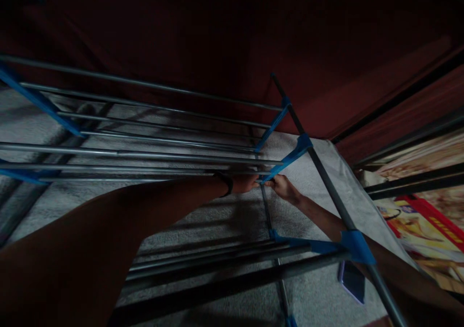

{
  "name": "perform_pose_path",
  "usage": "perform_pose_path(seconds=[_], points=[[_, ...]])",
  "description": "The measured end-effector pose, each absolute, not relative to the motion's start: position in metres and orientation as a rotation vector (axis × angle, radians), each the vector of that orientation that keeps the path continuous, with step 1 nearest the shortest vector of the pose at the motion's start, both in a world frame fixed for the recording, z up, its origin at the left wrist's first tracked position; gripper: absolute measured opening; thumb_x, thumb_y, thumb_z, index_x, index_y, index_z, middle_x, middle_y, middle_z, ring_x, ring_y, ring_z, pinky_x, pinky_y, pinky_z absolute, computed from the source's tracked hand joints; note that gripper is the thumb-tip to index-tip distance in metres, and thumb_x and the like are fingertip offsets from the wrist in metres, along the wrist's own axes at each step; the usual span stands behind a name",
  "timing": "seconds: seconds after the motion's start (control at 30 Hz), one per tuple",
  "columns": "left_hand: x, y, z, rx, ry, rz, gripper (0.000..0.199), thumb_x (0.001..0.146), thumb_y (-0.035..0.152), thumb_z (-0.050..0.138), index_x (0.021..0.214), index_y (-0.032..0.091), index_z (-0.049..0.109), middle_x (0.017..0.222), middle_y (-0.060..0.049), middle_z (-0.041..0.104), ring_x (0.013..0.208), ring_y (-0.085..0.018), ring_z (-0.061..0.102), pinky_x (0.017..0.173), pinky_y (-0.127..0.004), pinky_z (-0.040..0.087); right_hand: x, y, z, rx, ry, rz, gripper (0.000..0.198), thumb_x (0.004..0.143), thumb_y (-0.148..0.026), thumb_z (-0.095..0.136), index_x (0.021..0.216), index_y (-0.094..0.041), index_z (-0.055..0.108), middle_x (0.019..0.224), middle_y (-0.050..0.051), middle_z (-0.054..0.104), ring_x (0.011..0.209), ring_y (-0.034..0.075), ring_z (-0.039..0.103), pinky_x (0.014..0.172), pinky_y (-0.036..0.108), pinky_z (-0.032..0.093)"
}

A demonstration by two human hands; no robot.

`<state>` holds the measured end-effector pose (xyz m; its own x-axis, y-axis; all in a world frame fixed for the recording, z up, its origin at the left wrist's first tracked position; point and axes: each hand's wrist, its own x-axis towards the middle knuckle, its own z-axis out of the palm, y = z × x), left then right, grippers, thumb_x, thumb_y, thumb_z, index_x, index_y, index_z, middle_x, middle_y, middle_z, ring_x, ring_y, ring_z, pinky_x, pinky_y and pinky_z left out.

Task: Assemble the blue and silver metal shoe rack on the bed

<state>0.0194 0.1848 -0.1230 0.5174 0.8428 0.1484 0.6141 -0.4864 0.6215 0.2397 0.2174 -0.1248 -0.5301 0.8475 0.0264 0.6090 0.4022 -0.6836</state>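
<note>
A rack of grey metal tubes (163, 157) joined by blue plastic brackets stretches across the view. My left hand (245, 182), with a dark band at the wrist, is closed at the lower end of the middle blue bracket (288, 162), beside the tube ends. From the other side, my right hand (284, 188) pinches the same bracket end, where it meets a thin upright pole (267, 211). The two hands almost touch there. Their fingertips are partly hidden, and the light is dim.
Another blue bracket (357, 246) joins a thicker pole (328, 182) at the right. A phone (352, 281) lies on the grey fabric surface (315, 288) below. A dark red wall (217, 37) rises behind. Colourful printed packaging (424, 225) is at the far right.
</note>
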Motion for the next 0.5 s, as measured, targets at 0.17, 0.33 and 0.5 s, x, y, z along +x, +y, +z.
perform_pose_path(seconds=[0.17, 0.33, 0.5], points=[[0.018, 0.169, -0.118, 2.278, 1.347, 0.604, 0.037, 0.094, 0.025, 0.054, 0.130, 0.017, 0.054, 0.130, -0.011, 0.064, 0.116, -0.025, 0.062, 0.105, -0.040, 0.045, 0.244, 0.219, -0.130, -1.321, -2.333, 0.851, 0.007, 0.081, -0.023, 0.062, 0.077, -0.020, 0.066, 0.082, 0.004, 0.072, 0.080, 0.020, 0.066, 0.074, 0.030, 0.050], [0.022, 0.165, -0.110, 2.172, 1.349, 0.523, 0.022, 0.096, 0.024, 0.049, 0.112, 0.018, 0.062, 0.112, -0.007, 0.071, 0.107, -0.023, 0.066, 0.094, -0.033, 0.051, 0.245, 0.218, -0.132, -1.334, -2.327, 0.837, 0.007, 0.082, -0.024, 0.061, 0.079, -0.020, 0.066, 0.082, 0.004, 0.073, 0.079, 0.020, 0.067, 0.072, 0.029, 0.050], [0.021, 0.168, -0.110, 2.119, 1.349, 0.480, 0.017, 0.095, 0.025, 0.050, 0.102, 0.016, 0.063, 0.110, -0.009, 0.071, 0.106, -0.025, 0.067, 0.095, -0.037, 0.051, 0.244, 0.217, -0.132, -1.326, -2.325, 0.851, 0.010, 0.083, -0.026, 0.060, 0.079, -0.019, 0.065, 0.082, 0.005, 0.072, 0.077, 0.020, 0.066, 0.071, 0.029, 0.049]])
